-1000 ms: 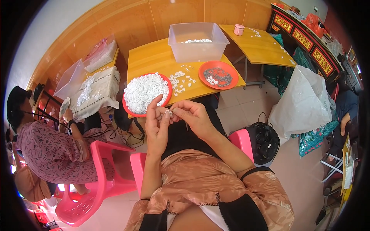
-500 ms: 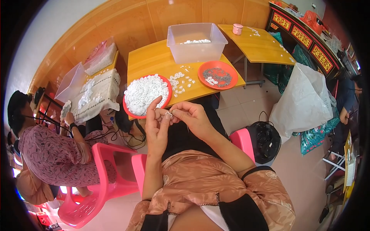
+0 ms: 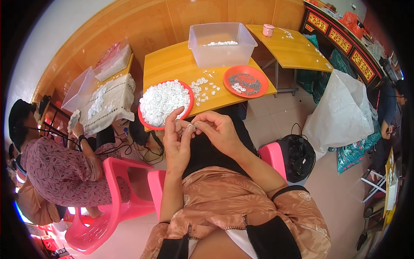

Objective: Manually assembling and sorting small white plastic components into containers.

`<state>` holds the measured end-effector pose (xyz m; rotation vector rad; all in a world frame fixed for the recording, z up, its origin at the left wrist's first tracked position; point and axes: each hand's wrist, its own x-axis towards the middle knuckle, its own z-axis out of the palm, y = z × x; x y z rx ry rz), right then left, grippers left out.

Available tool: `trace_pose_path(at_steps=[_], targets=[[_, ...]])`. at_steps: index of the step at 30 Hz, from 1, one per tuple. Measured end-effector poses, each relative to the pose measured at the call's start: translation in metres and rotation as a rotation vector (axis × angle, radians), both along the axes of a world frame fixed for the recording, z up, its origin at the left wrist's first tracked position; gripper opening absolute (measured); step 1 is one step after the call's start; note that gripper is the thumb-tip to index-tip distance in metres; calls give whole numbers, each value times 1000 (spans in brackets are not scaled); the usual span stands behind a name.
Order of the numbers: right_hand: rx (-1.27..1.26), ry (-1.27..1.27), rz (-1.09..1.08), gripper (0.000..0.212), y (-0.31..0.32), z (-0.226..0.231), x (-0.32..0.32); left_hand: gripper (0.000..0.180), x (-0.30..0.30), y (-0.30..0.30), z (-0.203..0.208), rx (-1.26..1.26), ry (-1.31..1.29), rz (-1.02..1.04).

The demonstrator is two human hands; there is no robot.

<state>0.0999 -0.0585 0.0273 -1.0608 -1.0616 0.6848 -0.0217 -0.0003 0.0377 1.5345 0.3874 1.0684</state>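
My left hand (image 3: 177,140) pinches a small white plastic piece (image 3: 191,125) between thumb and fingers, its index finger raised. Right against that piece, the thumb and fingertips of my right hand (image 3: 218,133) are pressed together; whatever they grip is too small to make out. Just beyond my left hand, a red round tray (image 3: 191,108) is heaped with white plastic pieces (image 3: 163,103). Loose white pieces (image 3: 201,90) lie beside it. An orange-red plate (image 3: 259,77) farther right holds small grey metal parts (image 3: 249,84) and a few white pieces.
A clear plastic bin (image 3: 222,51) with white pieces stands on the yellow table (image 3: 166,64). To the left a co-worker (image 3: 71,172) sits on a pink chair (image 3: 113,207). At right are a second table (image 3: 297,54), a large white sack (image 3: 338,114) and a black-lined bucket (image 3: 297,157).
Both hands stay close together, with my right fingertips shifted slightly at the white piece, which shows less now. The whole view has moved a little.
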Motion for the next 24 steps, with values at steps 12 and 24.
trace_pose_path(at_steps=[12,24], targets=[[-30,-57,-19,11,2,-7,3,43,8,-1,-16,-6,-18,98],[-71,16,46,15,7,-15,10,44,5,12,-18,-28,71,12]])
